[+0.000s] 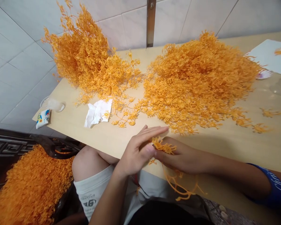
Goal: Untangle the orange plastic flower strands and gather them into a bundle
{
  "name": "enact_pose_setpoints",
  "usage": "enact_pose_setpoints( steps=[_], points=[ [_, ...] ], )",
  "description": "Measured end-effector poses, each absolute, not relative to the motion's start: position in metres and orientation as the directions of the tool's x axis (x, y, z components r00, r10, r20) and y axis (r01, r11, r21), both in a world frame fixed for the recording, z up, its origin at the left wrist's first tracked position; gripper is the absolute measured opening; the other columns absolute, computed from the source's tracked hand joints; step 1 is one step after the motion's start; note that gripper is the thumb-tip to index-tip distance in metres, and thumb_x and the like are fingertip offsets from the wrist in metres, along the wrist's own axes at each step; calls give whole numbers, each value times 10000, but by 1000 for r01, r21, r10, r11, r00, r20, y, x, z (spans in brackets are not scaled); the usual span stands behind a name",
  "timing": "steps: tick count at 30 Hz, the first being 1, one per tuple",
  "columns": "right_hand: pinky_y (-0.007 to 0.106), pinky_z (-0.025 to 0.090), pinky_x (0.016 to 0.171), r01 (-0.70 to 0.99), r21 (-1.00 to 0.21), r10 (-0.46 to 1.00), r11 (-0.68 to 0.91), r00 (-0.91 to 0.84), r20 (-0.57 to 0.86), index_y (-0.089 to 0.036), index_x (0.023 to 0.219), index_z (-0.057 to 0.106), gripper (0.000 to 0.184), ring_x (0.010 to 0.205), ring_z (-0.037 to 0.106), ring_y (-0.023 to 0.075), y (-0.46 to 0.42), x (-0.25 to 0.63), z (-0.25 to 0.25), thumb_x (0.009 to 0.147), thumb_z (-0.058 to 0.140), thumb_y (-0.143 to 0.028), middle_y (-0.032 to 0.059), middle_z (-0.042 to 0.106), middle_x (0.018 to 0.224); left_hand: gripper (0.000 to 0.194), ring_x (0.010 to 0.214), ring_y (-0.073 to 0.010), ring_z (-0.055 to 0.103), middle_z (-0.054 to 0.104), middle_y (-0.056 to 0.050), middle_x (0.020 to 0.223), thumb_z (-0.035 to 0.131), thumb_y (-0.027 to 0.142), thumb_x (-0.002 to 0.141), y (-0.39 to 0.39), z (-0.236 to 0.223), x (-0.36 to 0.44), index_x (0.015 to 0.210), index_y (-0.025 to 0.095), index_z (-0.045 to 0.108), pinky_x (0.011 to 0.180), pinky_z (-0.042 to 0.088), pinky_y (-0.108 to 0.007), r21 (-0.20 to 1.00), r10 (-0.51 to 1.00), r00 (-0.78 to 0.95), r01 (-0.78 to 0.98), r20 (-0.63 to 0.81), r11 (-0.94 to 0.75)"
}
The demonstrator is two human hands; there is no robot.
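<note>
You see your right hand (184, 158) partly hidden by orange flowers (164, 147), and the white sheet (268, 54) cut off rightward.

From my head, one camera looks forward and down, near above the worktop (215, 142), facing the tiled wall (131, 28) at twelve o'clock.

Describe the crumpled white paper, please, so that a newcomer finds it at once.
On the pale tabletop, find the tall orange pile at the left. In front of it lies the white paper, a small orange piece on its right part. Its creased, ragged shape sets it apart from the flat white sheet at the far right.
</note>
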State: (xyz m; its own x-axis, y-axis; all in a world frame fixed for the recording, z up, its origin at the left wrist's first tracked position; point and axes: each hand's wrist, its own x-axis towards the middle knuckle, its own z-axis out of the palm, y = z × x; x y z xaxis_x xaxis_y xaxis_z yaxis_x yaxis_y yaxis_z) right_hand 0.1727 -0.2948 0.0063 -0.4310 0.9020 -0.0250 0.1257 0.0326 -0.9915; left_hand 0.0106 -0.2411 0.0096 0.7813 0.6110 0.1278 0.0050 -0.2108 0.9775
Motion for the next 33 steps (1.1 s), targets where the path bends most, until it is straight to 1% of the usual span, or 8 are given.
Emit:
enact_pose_setpoints(
  steps=[4,8,15,20,23,27,30,33],
  points=[
    [355,518,859,149,-972,847,179,-526,76,-163,933,677,286,979,642,209,-292,172,8,942,430,-307,103,708,1013,483,1289,-260,539,630,-50,1334,615,487,867,-238,14,10,1297,267,617,1220,116,-455,958,498,861,52,100,-282],
    [400,501,937,255,-955,885,149,-466,14,-133,1167,642,357,1169,589,252,-292,170,6,911,451,-291,161,635,1260,251,1239,-213,588,670,-31,1274,596,324,915,-241,11,11,1126,278,723,1189,251,-409,988,561,822,-12,99,-157],
    [302,469,686,397,-904,895,160,-445,-37,-142,790,631,302,790,624,190,-294,160,11,935,379,-224,93,691,840,227,939,-184,725,775,-64,940,585,322,922,-250,-1,14,889,190,766,868,557,-280,988,775,631,-92,-41,128],
    [248,297,535,397,-895,841,203,-538,-48,-175,600,396,366,498,344,85,-299,165,6,953,400,-273,-41,403,550,332,377,-67,530,552,68,433,511,423,952,-246,-11,16,814,177,686,644,569,-247,913,904,415,-325,-97,248],
    [233,305,541,270,-950,879,159,-477,11,-175,612,390,392,530,350,84,-297,169,1,975,386,-324,-45,377,573,258,506,-58,561,696,7,712,548,392,940,-246,-11,18,1015,182,678,669,542,-226,962,885,462,-216,-49,166],
    [247,377,577,264,-953,893,150,-451,16,-154,681,566,348,582,473,116,-296,170,1,946,471,-359,-2,542,611,518,1001,-196,636,681,-83,1092,575,503,891,-246,-3,17,1323,218,553,945,494,-336,998,807,588,-55,52,-25],
    [278,449,593,268,-960,892,79,-449,-52,-145,763,665,358,624,590,165,-295,168,3,923,513,-428,52,669,681,681,1331,-296,463,534,-114,1411,424,668,876,-244,5,13,1394,236,518,1149,325,-425,989,677,725,-40,127,-143],
    [333,521,757,281,-952,902,126,-431,-8,-182,909,716,240,899,668,240,-293,166,0,883,564,-367,99,723,968,624,1432,-313,333,436,-58,1517,466,652,870,-240,12,10,1360,279,567,1200,230,-450,970,541,829,-13,145,-241]
  ],
)
